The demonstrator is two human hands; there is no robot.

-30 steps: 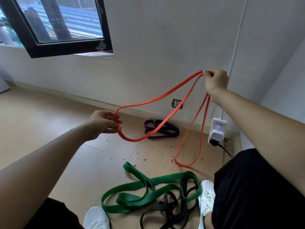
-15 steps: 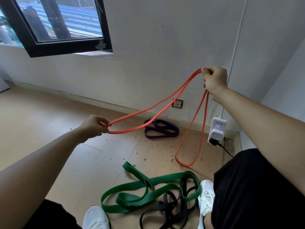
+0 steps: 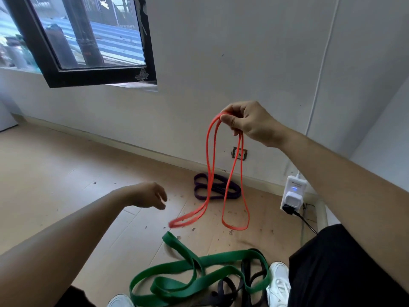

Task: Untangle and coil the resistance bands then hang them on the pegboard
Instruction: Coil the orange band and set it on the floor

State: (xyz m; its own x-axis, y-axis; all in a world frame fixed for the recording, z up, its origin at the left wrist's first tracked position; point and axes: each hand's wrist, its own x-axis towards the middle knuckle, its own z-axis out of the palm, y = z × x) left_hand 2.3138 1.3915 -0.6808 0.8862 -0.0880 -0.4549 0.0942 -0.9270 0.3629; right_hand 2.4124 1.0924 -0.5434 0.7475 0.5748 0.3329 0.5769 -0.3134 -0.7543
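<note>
Though tangled, four bands [image 3: 208,173], two hands [image 3: 247,122].

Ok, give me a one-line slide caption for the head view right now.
Right hand pinches the orange band in hanging loops, left hand open and empty below, green band tangled on the floor.

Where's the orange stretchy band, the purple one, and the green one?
orange band [image 3: 208,151], head view: on the left strands hanging below the right hand [image 3: 250,122].
purple band [image 3: 200,192], head view: on its left loop on the floor by the wall.
green band [image 3: 230,256], head view: on its long upper strip on the floor.
</note>
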